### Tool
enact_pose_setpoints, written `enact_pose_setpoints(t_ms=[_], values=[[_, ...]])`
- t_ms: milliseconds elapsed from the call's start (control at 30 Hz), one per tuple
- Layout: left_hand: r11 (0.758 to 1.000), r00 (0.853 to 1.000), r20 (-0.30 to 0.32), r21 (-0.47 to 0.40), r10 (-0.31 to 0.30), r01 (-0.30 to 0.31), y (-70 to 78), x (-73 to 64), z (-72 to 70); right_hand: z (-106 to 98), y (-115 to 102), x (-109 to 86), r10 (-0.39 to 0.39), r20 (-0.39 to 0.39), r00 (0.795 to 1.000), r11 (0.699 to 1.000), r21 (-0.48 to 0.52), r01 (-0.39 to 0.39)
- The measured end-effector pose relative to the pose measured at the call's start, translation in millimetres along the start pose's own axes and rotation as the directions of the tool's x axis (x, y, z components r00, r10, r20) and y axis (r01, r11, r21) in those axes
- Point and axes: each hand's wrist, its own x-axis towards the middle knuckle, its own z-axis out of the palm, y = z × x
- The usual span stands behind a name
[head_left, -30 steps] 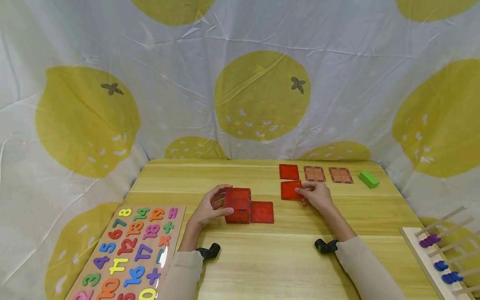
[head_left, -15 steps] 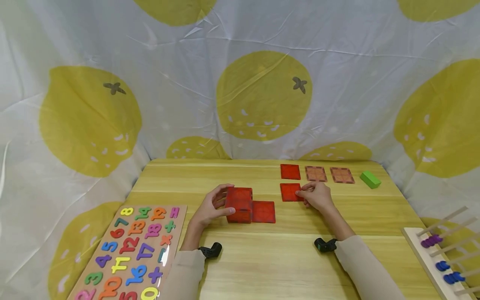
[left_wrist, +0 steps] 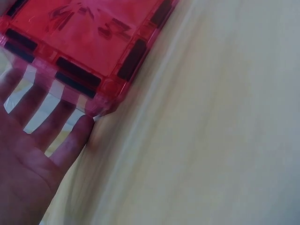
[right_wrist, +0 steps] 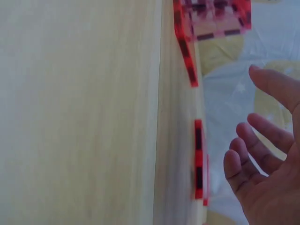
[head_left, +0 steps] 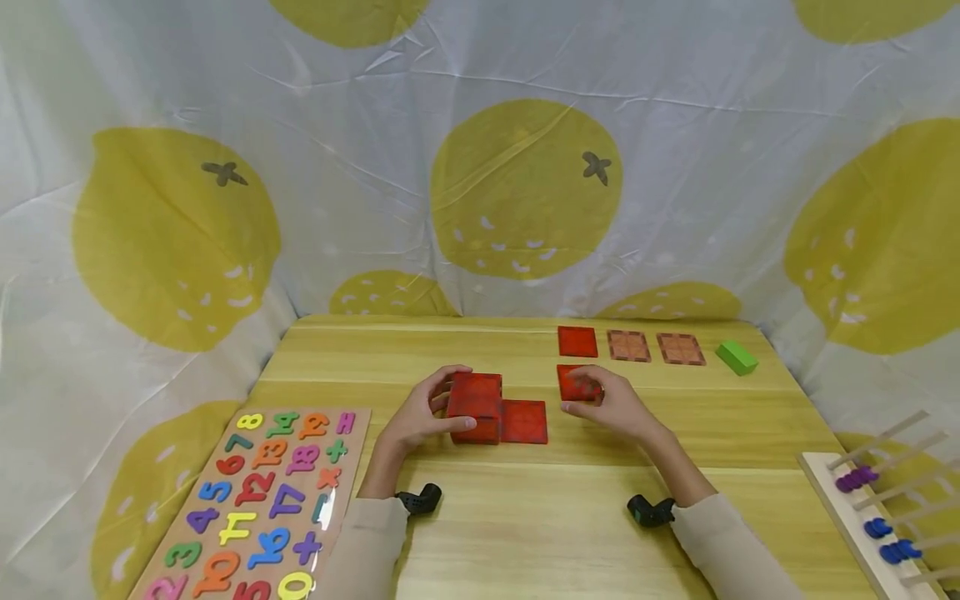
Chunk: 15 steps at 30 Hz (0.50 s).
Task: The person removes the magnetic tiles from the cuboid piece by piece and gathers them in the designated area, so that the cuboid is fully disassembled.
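Observation:
A red translucent cube built of magnetic tiles (head_left: 475, 396) stands left of the middle of the table. My left hand (head_left: 420, 414) holds it from the left side, thumb at the front and fingers at the back; the left wrist view shows fingertips against its wall. A flat red magnetic tile (head_left: 524, 422) lies against the cube's right side. Further right, my right hand (head_left: 617, 407) hovers over another red magnetic tile (head_left: 568, 385) and partly covers it. In the right wrist view this hand (right_wrist: 269, 164) has its thumb and fingers spread, with nothing between them.
At the back lie a red tile (head_left: 577, 342) and two paler tiles (head_left: 628, 346), with a green block (head_left: 737, 357) to their right. A number board (head_left: 262, 492) fills the left front. A wooden bead stand (head_left: 862, 517) is at the right edge.
My right hand has let go of the red tile, which now lies flat on the table, and has moved slightly left over it. My left hand has stayed at the cube.

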Motion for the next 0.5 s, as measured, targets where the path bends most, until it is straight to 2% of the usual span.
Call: enact_pose_setpoints(t_ms=[100,200,367,500], values=[[0.999,0.999,0.002,0.021,-0.032,0.032,4.5,-0.1,0.8,7.4,-7.9,0.3,-0.065,0.045,0.997,0.998,-0.019,0.066],[0.999,0.999,-0.001,0.030,-0.044,0.044,6.3,-0.9,1.2,14.3,-14.6,0.0,-0.086,0.085,0.993,0.996,-0.020,0.088],[0.999,0.999,0.006,0.031,-0.038,0.038,5.4,-0.9,1.1,23.7,-23.4,1.1,-0.110,0.123,0.986,0.994,-0.003,0.111],[0.999,1.000,0.012,0.030,-0.018,0.018,3.4,0.5,0.1,30.5,-27.8,5.0,-0.119,0.143,0.983,0.992,-0.031,0.125]])
